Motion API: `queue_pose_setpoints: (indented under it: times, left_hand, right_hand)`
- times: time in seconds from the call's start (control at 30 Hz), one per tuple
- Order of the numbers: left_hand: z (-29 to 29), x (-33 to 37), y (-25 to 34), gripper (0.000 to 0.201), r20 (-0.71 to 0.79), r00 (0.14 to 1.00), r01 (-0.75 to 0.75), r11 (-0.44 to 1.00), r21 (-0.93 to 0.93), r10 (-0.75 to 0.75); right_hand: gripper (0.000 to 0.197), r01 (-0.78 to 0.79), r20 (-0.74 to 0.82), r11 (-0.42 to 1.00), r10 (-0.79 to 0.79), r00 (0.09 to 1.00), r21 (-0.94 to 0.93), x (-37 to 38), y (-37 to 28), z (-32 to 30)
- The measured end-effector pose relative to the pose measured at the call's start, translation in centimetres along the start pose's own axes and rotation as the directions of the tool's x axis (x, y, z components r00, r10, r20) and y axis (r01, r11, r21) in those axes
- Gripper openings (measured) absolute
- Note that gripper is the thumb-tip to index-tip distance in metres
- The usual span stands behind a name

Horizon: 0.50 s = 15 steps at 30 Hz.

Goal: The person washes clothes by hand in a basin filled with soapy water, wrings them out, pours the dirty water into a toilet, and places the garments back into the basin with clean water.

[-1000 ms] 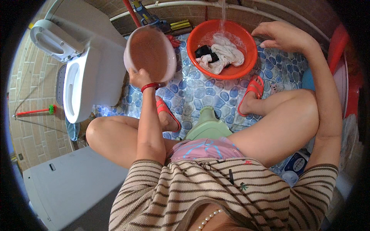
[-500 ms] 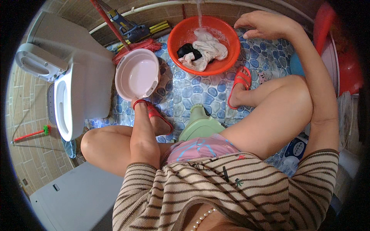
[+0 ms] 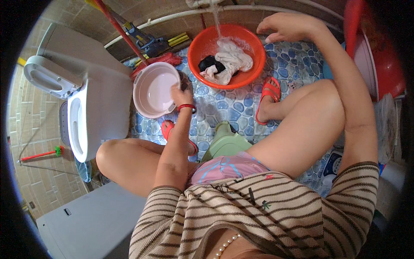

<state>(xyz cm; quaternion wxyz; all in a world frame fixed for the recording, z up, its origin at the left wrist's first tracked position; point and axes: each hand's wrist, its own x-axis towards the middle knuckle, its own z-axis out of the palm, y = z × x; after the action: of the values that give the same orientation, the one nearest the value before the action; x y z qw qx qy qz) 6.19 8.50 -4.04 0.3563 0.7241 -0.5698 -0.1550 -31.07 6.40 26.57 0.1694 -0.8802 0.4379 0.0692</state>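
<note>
My left hand (image 3: 183, 96), a red bracelet at its wrist, is at the right rim of a pale pink basin (image 3: 141, 105). Its fingers are bent over that rim, slightly blurred. To the right, a stream of water (image 3: 217, 21) falls into an orange-red basin (image 3: 248, 80). White wet cloth (image 3: 235, 58) and a black piece of cloth (image 3: 210, 64) lie inside it, with some suds. Beyond that basin's right rim hovers my right hand (image 3: 286, 26), fingers loosely bent and apart, holding nothing. My right forearm leans across my raised knee.
A green stool (image 3: 226, 144) is under me. At left stand a white toilet (image 3: 79, 125) and a grey cabinet (image 3: 86, 220). A red broom (image 3: 164, 59) and a mop (image 3: 151, 45) lean at the back wall. Stacked basins (image 3: 368, 64) stand at right on blue pebble-patterned tiles.
My left hand has moved from the pink basin's near edge to its right rim. My right hand stays beside the orange-red basin. The whole view has shifted slightly.
</note>
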Motion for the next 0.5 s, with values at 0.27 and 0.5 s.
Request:
queue_pose_setpoints:
  times: [0.27,0.5]
  left_hand:
    - [3.4,-5.5,6.2,0.056,0.602,0.749,-0.568,0.736,0.368,0.276]
    - [4.3,-4.4,5.7,0.031,0.546,0.716,-0.682,0.601,0.416,0.435]
  right_hand:
    - [0.038,-0.051,-0.01,0.999,0.051,0.999,0.018,0.3,-0.4,-0.2]
    - [0.039,-0.122,0.143,0.992,0.119,0.983,0.014,0.5,-0.7,-0.7]
